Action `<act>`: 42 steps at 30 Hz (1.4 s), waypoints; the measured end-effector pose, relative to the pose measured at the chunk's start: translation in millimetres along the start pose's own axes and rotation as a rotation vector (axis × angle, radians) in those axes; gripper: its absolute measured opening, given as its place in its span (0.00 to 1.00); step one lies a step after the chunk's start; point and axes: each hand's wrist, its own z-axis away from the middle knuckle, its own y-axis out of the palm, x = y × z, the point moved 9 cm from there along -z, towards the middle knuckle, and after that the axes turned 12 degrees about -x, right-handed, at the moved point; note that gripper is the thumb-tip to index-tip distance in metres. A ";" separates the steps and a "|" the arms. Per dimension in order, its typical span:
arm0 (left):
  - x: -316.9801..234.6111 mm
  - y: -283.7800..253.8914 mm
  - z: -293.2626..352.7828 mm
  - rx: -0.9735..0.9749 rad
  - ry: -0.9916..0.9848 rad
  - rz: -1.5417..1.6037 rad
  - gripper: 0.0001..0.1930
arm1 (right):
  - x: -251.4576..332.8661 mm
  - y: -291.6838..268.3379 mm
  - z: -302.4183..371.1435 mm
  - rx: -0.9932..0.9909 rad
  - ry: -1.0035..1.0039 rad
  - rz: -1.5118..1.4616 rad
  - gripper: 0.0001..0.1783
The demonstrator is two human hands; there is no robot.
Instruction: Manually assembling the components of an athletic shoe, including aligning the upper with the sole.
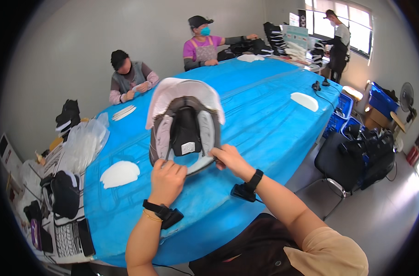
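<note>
I hold a cap (pixel 185 129) up over the near part of the table, its hollow inside facing me. It has a pale pinkish brim-like flap (pixel 186 87) at the top, a dark inside with a small white label, and light grey padded strips along both sides. My left hand (pixel 169 180) is closed on the lower left of its rim, fingers curled over the edge. On the lower right edge, my right hand (pixel 228 158) pinches the rim between thumb and fingers. A flat white rounded piece (pixel 120 175) lies on the table left of my left hand.
A blue sheet covers the big table (pixel 264 101). More white pieces (pixel 304 101) lie farther off. Plastic bags (pixel 86 141) and black caps (pixel 66 193) crowd the left side. Three people work beyond the table. A black chair (pixel 340 161) stands at the right, near blue crates.
</note>
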 end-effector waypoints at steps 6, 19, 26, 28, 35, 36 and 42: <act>29.6 -5.7 6.3 -0.077 -0.238 0.100 0.16 | 142.0 -10.7 51.4 -0.755 -1.078 0.260 0.16; 119.8 -30.7 53.8 -0.460 -0.844 0.216 0.23 | 142.7 101.7 12.0 -0.324 -1.286 -0.006 0.16; 123.7 -6.5 66.9 -0.649 -1.108 1.191 0.28 | 134.8 126.4 15.0 0.027 -1.042 -0.343 0.18; 109.9 -11.5 54.5 -0.670 -1.115 1.302 0.28 | 133.6 124.7 12.8 0.127 -0.919 -0.611 0.22; 90.0 -25.0 42.5 -0.588 -0.976 1.370 0.24 | 132.5 107.9 8.1 0.107 -0.877 -0.637 0.18; 92.6 -34.6 43.4 -0.551 -0.889 0.997 0.24 | 132.5 101.1 7.9 0.045 -0.926 -0.554 0.17; 58.5 -43.3 9.9 -0.212 -0.374 0.303 0.23 | 133.7 48.3 6.4 -0.300 -1.179 -0.323 0.10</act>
